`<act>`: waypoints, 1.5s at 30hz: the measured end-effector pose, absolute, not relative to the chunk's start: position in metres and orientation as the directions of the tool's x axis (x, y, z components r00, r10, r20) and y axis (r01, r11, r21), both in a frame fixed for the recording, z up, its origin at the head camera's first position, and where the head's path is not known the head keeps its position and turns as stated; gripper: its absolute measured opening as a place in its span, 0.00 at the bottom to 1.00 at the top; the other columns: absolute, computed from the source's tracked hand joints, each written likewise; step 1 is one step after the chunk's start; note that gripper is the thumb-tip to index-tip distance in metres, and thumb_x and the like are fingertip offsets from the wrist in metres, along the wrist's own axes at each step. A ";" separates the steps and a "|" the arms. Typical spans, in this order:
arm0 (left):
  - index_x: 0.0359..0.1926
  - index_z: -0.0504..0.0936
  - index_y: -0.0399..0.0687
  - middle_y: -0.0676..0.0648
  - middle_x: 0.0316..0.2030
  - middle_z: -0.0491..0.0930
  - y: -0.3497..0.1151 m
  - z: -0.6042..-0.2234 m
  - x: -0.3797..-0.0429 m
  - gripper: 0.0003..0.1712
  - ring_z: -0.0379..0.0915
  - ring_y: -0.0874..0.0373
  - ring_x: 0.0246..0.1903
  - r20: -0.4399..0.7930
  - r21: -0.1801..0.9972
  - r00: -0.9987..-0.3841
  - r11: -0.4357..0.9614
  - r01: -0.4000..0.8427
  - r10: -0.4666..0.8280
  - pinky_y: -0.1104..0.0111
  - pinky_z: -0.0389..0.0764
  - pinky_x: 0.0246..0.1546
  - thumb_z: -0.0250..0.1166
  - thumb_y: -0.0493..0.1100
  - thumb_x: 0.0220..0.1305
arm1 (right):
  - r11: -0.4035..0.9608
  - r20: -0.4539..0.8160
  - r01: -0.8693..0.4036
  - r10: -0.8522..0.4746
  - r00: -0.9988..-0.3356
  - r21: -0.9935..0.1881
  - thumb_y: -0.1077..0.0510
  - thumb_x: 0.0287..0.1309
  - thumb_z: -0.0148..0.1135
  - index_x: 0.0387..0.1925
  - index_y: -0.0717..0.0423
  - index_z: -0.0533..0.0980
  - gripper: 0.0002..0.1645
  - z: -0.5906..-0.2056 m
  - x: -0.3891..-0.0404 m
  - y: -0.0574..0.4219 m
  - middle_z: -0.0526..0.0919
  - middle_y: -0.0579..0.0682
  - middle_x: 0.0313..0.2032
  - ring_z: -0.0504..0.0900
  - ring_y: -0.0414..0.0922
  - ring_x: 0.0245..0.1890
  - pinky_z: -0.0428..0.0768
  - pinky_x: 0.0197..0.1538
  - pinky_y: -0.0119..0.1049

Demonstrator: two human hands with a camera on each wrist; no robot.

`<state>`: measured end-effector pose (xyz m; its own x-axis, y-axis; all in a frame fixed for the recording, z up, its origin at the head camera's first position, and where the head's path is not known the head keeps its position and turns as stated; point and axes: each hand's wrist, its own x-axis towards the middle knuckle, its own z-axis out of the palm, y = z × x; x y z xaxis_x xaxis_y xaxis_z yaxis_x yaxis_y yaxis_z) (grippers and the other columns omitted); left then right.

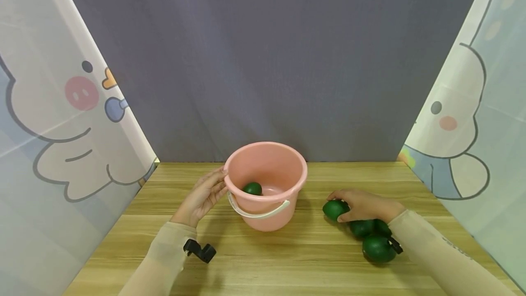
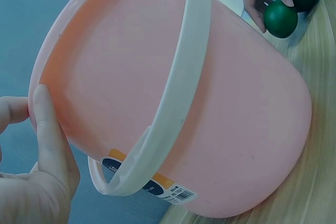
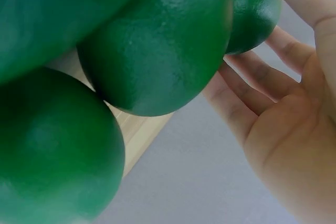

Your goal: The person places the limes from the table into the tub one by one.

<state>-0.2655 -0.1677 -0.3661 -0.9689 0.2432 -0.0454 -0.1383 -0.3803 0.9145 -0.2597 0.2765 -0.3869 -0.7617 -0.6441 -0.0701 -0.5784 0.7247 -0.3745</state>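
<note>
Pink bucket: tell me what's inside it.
Inside the pink bucket, one green fruit shows toward the near left side. The near rim covers its lower edge and the closest part of the interior, so whether anything else lies there cannot be seen.

"What hangs at the back?"

"A plain dark-grey curtain (image 1: 271, 58), faintly creased, reaching down to the far edge of a table (image 1: 267, 268) with yellowish, striped wood grain."

"And the sides?"

"On the left, a pale printed sheet (image 1: 20, 223) with a pink-snouted cartoon pig (image 1: 49, 81); on the right, a matching sheet (image 1: 505, 150) with a white cartoon character (image 1: 456, 99) in blue."

"The light?"

"Soft, leaving blurred shadows on the table."
</note>
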 end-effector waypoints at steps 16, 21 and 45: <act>0.74 0.58 0.38 0.45 0.48 0.74 -0.167 -0.365 -0.265 0.31 0.77 0.66 0.34 -0.055 0.913 -0.972 -0.382 -0.142 0.230 0.82 0.83 0.38 0.56 0.39 0.76 | 0.700 0.025 -0.642 -0.670 -0.742 -0.314 0.53 0.56 0.74 0.60 0.61 0.75 0.33 -0.380 -0.262 0.278 0.79 0.53 0.53 0.79 0.50 0.51 0.83 0.52 0.49; 0.74 0.58 0.38 0.45 0.48 0.74 -0.168 -0.365 -0.265 0.31 0.77 0.66 0.34 -0.057 0.914 -0.972 -0.380 -0.142 0.227 0.82 0.83 0.38 0.56 0.40 0.76 | 0.698 0.052 -0.653 -0.671 -0.740 -0.294 0.53 0.55 0.74 0.60 0.61 0.75 0.33 -0.378 -0.263 0.279 0.80 0.53 0.52 0.79 0.49 0.49 0.84 0.50 0.47; 0.74 0.58 0.38 0.44 0.50 0.73 -0.168 -0.366 -0.266 0.31 0.77 0.66 0.34 -0.056 0.912 -0.970 -0.383 -0.145 0.235 0.83 0.83 0.38 0.56 0.40 0.76 | 0.687 0.238 -0.661 -0.617 -0.750 -0.303 0.61 0.54 0.74 0.61 0.59 0.73 0.33 -0.360 -0.255 0.287 0.79 0.54 0.54 0.79 0.48 0.48 0.85 0.47 0.44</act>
